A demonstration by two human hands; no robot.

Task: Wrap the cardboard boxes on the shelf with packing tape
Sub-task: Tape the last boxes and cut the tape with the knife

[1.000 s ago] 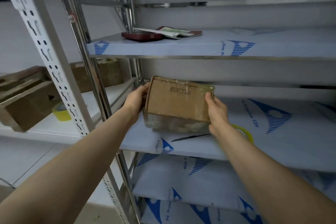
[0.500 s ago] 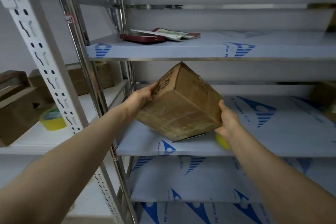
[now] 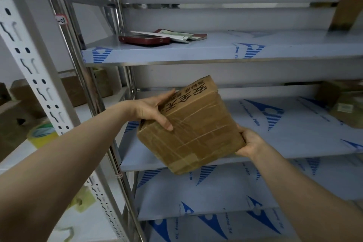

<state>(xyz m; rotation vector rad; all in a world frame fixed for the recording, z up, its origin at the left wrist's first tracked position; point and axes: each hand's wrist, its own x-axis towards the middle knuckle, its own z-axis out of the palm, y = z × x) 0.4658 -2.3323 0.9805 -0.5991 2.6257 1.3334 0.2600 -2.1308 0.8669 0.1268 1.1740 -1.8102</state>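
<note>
Cardboard box: brown and closed, its broad face crossed by glossy bands of clear tape, the adjoining upper face printed with large black characters (only partly legible). It is tilted with one corner lowest and held in the air before the front edge of the middle shelf. The left hand grips its upper-left corner, thumb on the taped face; the right hand holds its lower-right edge. A yellowish roll of packing tape lies well apart at far left; further boxes sit at the shelf's right end.
</note>
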